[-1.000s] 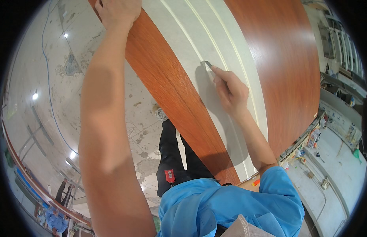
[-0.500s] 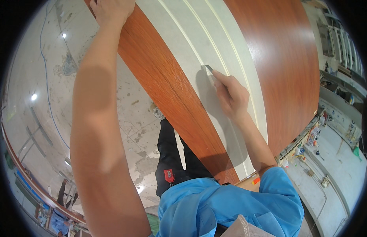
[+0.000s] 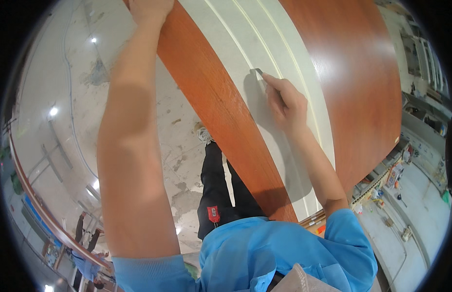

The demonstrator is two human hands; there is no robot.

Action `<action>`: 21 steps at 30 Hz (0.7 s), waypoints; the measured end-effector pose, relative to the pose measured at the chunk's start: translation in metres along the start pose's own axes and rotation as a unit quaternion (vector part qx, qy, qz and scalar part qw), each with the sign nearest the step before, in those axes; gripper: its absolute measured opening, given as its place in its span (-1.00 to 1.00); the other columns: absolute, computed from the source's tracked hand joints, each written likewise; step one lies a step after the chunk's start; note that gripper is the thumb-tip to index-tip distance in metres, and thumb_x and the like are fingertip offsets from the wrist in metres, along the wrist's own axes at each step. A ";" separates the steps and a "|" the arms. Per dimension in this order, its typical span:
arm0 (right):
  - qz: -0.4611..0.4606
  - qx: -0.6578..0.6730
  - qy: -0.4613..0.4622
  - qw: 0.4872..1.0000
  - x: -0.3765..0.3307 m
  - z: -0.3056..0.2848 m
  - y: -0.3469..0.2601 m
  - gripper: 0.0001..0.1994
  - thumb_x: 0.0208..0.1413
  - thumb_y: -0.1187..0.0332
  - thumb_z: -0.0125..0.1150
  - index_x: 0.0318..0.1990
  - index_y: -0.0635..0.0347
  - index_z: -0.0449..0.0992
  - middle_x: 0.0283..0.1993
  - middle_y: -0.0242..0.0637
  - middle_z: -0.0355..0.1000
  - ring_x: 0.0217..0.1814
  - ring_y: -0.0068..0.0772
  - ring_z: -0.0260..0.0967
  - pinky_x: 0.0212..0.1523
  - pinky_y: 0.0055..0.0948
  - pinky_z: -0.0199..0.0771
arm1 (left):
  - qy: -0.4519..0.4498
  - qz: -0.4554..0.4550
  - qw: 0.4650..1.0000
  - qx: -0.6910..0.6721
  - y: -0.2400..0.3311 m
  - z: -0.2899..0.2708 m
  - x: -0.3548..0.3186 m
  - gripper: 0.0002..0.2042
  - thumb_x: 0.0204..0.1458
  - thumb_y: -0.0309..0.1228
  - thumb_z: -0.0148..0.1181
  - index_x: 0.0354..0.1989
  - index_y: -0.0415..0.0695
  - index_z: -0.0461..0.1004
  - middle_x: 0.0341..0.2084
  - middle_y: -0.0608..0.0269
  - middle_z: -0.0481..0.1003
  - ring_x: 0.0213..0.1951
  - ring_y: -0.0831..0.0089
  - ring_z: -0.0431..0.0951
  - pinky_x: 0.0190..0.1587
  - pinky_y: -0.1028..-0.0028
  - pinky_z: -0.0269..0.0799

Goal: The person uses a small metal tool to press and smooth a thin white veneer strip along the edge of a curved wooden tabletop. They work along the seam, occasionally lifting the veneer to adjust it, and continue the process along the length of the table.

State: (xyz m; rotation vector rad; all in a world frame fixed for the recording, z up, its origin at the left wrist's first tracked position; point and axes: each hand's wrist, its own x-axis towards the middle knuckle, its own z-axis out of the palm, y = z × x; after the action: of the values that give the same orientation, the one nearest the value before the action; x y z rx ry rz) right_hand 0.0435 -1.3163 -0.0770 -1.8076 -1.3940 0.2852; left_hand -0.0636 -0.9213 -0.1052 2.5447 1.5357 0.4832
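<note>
Across the upper middle of the view lies a large panel: a grey band [image 3: 266,29] runs between a narrow red-brown wood-grain strip [image 3: 226,104] on its left and a broad wood-grain section [image 3: 362,97] on its right. Three pale lines run lengthwise along the band; whether they are grooves or raised beads cannot be told.

The right hand [image 3: 288,104] is closed around a small dark-tipped tool [image 3: 259,71], forefinger extended along it. The tip is at the leftmost pale line [image 3: 230,31]; firm contact is not confirmed. The hand and forearm cast a shadow on the band beneath.

The left hand [image 3: 152,7] is at the outer edge of the narrow strip, cut off by the top of the picture — whether it grips or merely rests cannot be told.

Change noted: the view has shifted over the last half second, and the left blue sleeve [image 3: 150,270] has come into sight. The tool remains at the same pale line — in this inspector's judgement, work is confined to that line.

Also recorded: stained floor [image 3: 172,104] to the left, a cluttered bench [image 3: 423,204] to the right.
</note>
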 end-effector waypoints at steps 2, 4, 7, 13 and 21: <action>-0.010 0.011 0.007 1.000 0.001 -0.001 0.002 -0.68 0.19 0.70 0.25 0.08 0.27 0.62 -0.36 -0.22 0.49 -0.48 -0.40 0.40 -0.42 -0.42 0.41 | 0.069 0.017 0.997 0.025 0.012 0.000 -0.028 -0.43 0.40 -0.18 -0.05 0.43 -0.36 0.31 0.43 -0.21 0.33 0.50 -0.03 0.24 0.52 0.01 0.10; -0.009 0.026 0.013 1.000 0.001 0.000 0.002 -0.70 0.21 0.68 0.25 0.08 0.27 0.62 -0.35 -0.23 0.50 -0.48 -0.42 0.39 -0.42 -0.41 0.42 | 0.126 0.028 0.990 0.050 0.024 0.001 -0.076 -0.41 0.41 -0.18 -0.06 0.46 -0.38 0.26 0.47 -0.20 0.28 0.53 -0.02 0.19 0.56 0.02 0.01; -0.015 0.037 0.020 0.999 0.004 0.004 0.002 -0.71 0.23 0.67 0.25 0.08 0.26 0.61 -0.34 -0.23 0.51 -0.48 -0.43 0.39 -0.41 -0.41 0.42 | 0.110 0.026 0.993 0.018 0.053 0.003 -0.159 -0.39 0.46 -0.13 -0.19 0.52 -0.34 0.16 0.55 -0.11 0.16 0.58 0.01 0.07 0.56 -0.07 -0.05; -0.015 0.048 0.021 0.999 0.006 0.004 0.002 -0.74 0.26 0.64 0.24 0.07 0.25 0.61 -0.31 -0.22 0.53 -0.47 -0.42 0.40 -0.40 -0.39 0.44 | 0.109 0.019 0.994 -0.002 0.075 -0.007 -0.191 -0.39 0.42 -0.16 -0.13 0.48 -0.37 0.23 0.49 -0.15 0.25 0.55 -0.03 0.14 0.58 -0.05 -0.09; -0.012 0.039 0.028 0.999 0.004 0.006 0.003 -0.78 0.29 0.60 0.23 0.05 0.26 0.62 -0.21 -0.15 0.63 -0.40 -0.34 0.51 -0.35 -0.37 0.51 | 0.103 0.013 0.994 0.038 0.073 -0.004 -0.188 -0.39 0.43 -0.16 -0.11 0.49 -0.37 0.22 0.51 -0.15 0.22 0.56 0.00 0.12 0.59 -0.01 -0.09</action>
State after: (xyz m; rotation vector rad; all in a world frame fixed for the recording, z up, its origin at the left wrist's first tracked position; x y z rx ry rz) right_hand 0.0435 -1.3097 -0.0820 -1.7213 -1.3466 0.2719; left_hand -0.0852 -1.1214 -0.1198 2.6468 1.6159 0.7245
